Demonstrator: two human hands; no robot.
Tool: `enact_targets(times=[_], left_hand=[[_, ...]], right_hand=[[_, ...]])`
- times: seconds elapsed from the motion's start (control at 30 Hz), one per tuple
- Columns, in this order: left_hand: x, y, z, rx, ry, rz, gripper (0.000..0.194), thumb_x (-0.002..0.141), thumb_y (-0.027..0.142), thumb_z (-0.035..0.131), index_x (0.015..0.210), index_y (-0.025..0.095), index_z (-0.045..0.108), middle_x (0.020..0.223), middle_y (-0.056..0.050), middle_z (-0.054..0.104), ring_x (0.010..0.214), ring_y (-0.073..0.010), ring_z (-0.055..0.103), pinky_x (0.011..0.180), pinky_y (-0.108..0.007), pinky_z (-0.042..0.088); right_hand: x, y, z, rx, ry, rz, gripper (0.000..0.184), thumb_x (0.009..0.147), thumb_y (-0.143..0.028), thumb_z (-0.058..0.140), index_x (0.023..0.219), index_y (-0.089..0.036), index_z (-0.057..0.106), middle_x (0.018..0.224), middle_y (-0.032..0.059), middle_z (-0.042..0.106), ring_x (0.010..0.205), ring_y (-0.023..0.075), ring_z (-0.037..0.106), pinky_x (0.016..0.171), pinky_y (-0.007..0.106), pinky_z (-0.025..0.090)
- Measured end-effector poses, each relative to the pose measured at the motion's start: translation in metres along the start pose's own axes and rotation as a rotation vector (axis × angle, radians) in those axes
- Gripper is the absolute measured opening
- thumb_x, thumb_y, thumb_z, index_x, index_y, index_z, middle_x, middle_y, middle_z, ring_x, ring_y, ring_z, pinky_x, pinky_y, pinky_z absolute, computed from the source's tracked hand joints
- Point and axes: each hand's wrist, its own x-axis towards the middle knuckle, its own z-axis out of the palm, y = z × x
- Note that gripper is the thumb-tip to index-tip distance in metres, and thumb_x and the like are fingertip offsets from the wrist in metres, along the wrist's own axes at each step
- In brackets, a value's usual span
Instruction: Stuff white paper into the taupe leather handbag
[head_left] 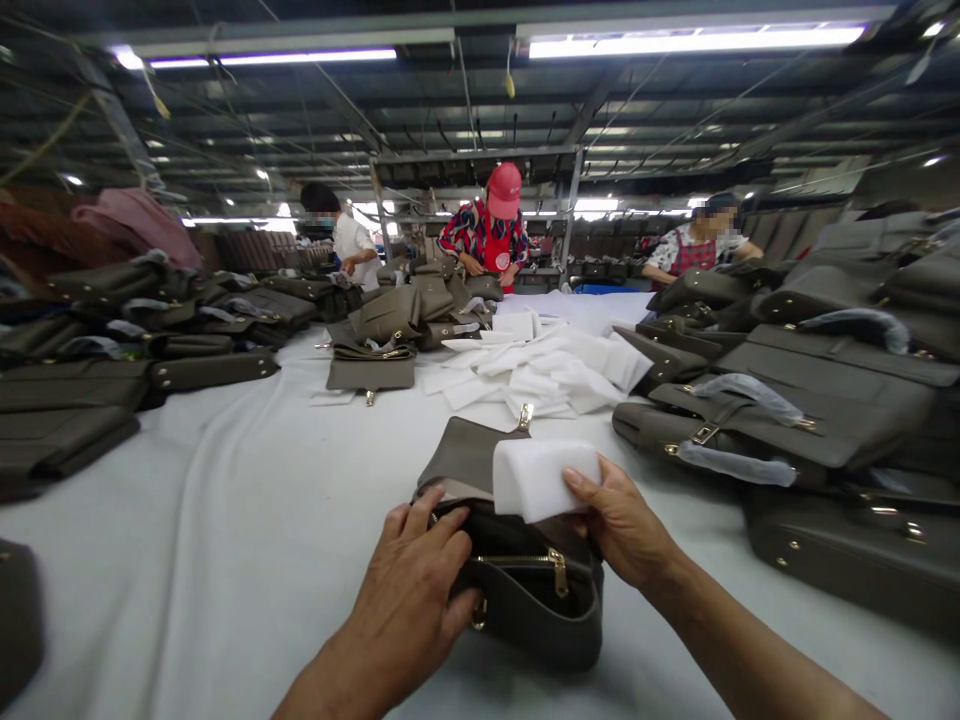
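Observation:
In front of me lies a dark olive-grey handbag (540, 610) with its flap folded back and its mouth open. A gold zipper pull (557, 573) shows at an inner pocket, and a gold clasp (525, 417) is at the flap's far end. My left hand (416, 580) grips the bag's left edge, fingers over the rim and thumb outside. Between the thumb and fingers of my right hand (619, 520) is a folded white foam sheet (544, 480), held just above the opening. The right fingertips are hidden behind the foam.
A heap of white foam sheets (555, 365) lies beyond the bag on the white-covered table (247, 560). Handbags are piled at the right (832, 390), the left (202, 330) and the back (412, 310). Across the table works a person in a red cap (504, 190); two other people stand farther off.

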Motion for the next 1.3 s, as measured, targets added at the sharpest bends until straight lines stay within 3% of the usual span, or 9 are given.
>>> enact_targets(times=[0.13,0.33,0.47,0.6,0.77,0.87,1.03,1.13,1.3], left_hand=[[0.002,-0.003,-0.004,-0.024,-0.133,-0.014,0.011,0.077,0.027,0.062,0.088,0.023,0.063,0.137,-0.002,0.054,0.139,-0.0335,0.025,0.107,-0.056,0.02],[-0.002,-0.001,-0.009,-0.044,-0.149,-0.002,0.009,0.075,0.024,0.063,0.084,0.024,0.063,0.132,-0.003,0.057,0.139,-0.0325,0.027,0.108,-0.058,0.024],[-0.003,-0.004,-0.007,-0.04,-0.139,0.016,0.015,0.074,0.025,0.066,0.089,0.025,0.065,0.139,-0.004,0.052,0.14,-0.0337,0.026,0.109,-0.06,0.023],[-0.003,-0.006,-0.007,-0.042,-0.149,0.02,0.018,0.074,0.028,0.069,0.091,0.025,0.067,0.14,-0.006,0.051,0.14,-0.0343,0.027,0.11,-0.06,0.022],[-0.004,-0.004,-0.011,-0.047,-0.172,0.01,0.022,0.073,0.031,0.071,0.094,0.027,0.067,0.14,-0.004,0.051,0.139,-0.0335,0.028,0.11,-0.058,0.023],[-0.004,-0.002,-0.012,-0.038,-0.18,0.004,0.024,0.074,0.03,0.071,0.097,0.027,0.067,0.138,-0.004,0.052,0.138,-0.0346,0.03,0.11,-0.058,0.023],[-0.002,0.0,-0.013,-0.042,-0.178,0.017,0.021,0.076,0.024,0.068,0.097,0.027,0.068,0.128,-0.005,0.059,0.135,-0.0359,0.035,0.107,-0.058,0.028],[-0.003,-0.001,-0.013,-0.048,-0.172,0.016,0.018,0.076,0.025,0.067,0.094,0.025,0.067,0.128,-0.006,0.058,0.134,-0.0367,0.035,0.106,-0.06,0.027],[-0.004,-0.004,-0.009,-0.036,-0.136,0.07,0.021,0.076,0.026,0.069,0.096,0.025,0.064,0.142,-0.005,0.049,0.135,-0.036,0.034,0.105,-0.061,0.026]], right_hand=[[0.004,-0.008,0.004,-0.214,-0.11,0.013,0.043,0.077,-0.046,0.07,0.1,-0.018,0.046,0.073,-0.0038,0.05,0.052,0.0076,0.044,0.04,0.018,0.032],[0.003,-0.041,0.025,-1.066,-0.312,-0.274,0.031,0.079,-0.025,0.062,0.107,-0.021,0.048,0.087,-0.0007,0.059,0.079,0.0158,0.055,0.069,0.026,0.041],[-0.004,-0.052,0.049,-1.523,-0.601,-0.192,0.029,0.079,-0.022,0.059,0.106,-0.019,0.049,0.091,0.0042,0.065,0.083,0.0222,0.062,0.068,0.028,0.041],[-0.002,-0.037,0.069,-1.861,-0.756,-0.313,0.033,0.078,-0.017,0.053,0.111,-0.011,0.05,0.097,0.0137,0.068,0.081,0.0284,0.067,0.063,0.032,0.045],[0.017,-0.027,0.081,-1.867,-1.006,-0.284,0.038,0.083,-0.032,0.057,0.115,-0.011,0.055,0.095,0.0146,0.07,0.084,0.0289,0.069,0.064,0.032,0.05],[0.02,-0.03,0.085,-1.92,-1.08,-0.279,0.03,0.088,-0.029,0.051,0.11,-0.011,0.06,0.093,0.0142,0.071,0.082,0.0281,0.069,0.062,0.032,0.05],[0.019,-0.039,0.096,-2.108,-1.226,-0.085,0.019,0.084,-0.025,0.056,0.09,-0.014,0.07,0.085,0.012,0.072,0.081,0.0283,0.069,0.061,0.033,0.05],[0.019,-0.041,0.097,-2.134,-1.21,-0.046,0.025,0.088,-0.03,0.055,0.101,-0.011,0.067,0.091,0.015,0.071,0.082,0.0296,0.069,0.065,0.037,0.052],[0.008,-0.038,0.079,-1.998,-1.029,-0.099,0.046,0.09,-0.037,0.053,0.124,-0.006,0.052,0.104,0.0185,0.068,0.088,0.0325,0.068,0.072,0.041,0.053]])
